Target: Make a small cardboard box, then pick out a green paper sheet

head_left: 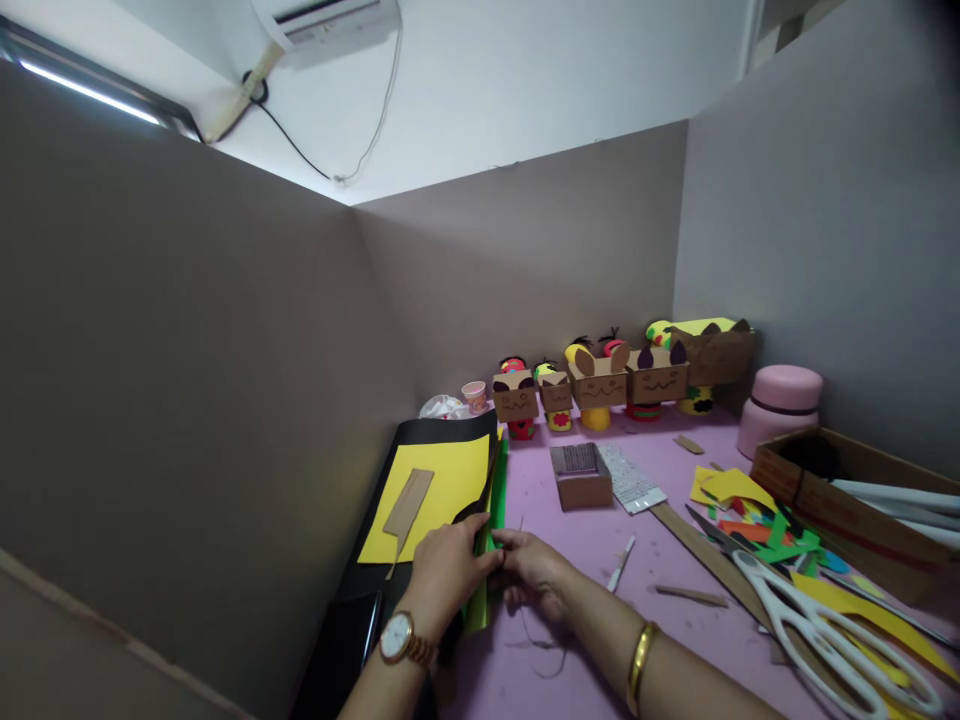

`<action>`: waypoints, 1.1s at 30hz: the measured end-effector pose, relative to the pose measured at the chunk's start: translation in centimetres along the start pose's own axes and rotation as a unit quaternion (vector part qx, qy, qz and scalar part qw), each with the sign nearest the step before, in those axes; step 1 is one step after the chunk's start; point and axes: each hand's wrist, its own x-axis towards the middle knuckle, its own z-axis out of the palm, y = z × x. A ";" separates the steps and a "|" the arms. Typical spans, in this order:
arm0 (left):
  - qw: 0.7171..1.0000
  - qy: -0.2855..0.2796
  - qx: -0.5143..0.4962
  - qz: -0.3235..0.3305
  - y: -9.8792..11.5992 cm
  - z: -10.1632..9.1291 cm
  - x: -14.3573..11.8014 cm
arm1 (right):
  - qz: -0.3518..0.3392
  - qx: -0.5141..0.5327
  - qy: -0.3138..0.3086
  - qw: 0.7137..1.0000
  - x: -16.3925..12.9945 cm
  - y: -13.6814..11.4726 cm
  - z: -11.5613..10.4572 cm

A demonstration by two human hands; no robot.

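Black, yellow and green paper sheets lie in a stack along the left side of the table. My left hand (pixel 448 568) grips the right edge of the stack, lifting the top black sheet (pixel 435 431) so that it curls. Close beside it, my right hand (pixel 536 572) has its fingers curled at the edge of the green paper (pixel 499 488); its fingertips are partly hidden. A yellow sheet (pixel 457 470) rests on the black one, with a cut piece of brown cardboard (pixel 411 502) on top. A white-handled knife (pixel 622 563) lies right of my right hand.
Small cardboard box faces (pixel 598 384) on coloured rolls line the back. An open little box (pixel 585 490) stands mid-table. White scissors (pixel 817 630), paper scraps (pixel 780 530), a cardboard box (pixel 847 530) and a pink flask (pixel 780 405) are at right. A phone-like black object (pixel 341 650) lies front left.
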 end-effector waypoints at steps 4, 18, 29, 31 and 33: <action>1.000 -0.011 -0.005 0.002 -0.2 0.0 0.1 | -0.014 0.007 -0.012 1.000 -0.7 0.1 -0.1; 0.995 -0.023 -0.094 0.036 -2.2 -0.1 0.6 | 0.031 -0.131 0.049 0.990 1.3 0.7 0.5; 0.994 -0.010 -0.104 0.037 -2.3 0.2 0.6 | 0.005 -0.178 0.068 0.982 1.1 1.1 0.7; 0.993 -0.011 -0.111 0.043 -2.5 0.3 0.7 | 0.000 -0.178 0.069 0.982 1.1 1.2 0.6; 0.992 -0.014 -0.120 0.046 -2.9 0.3 0.8 | -0.003 -0.177 0.070 0.982 1.0 1.3 0.5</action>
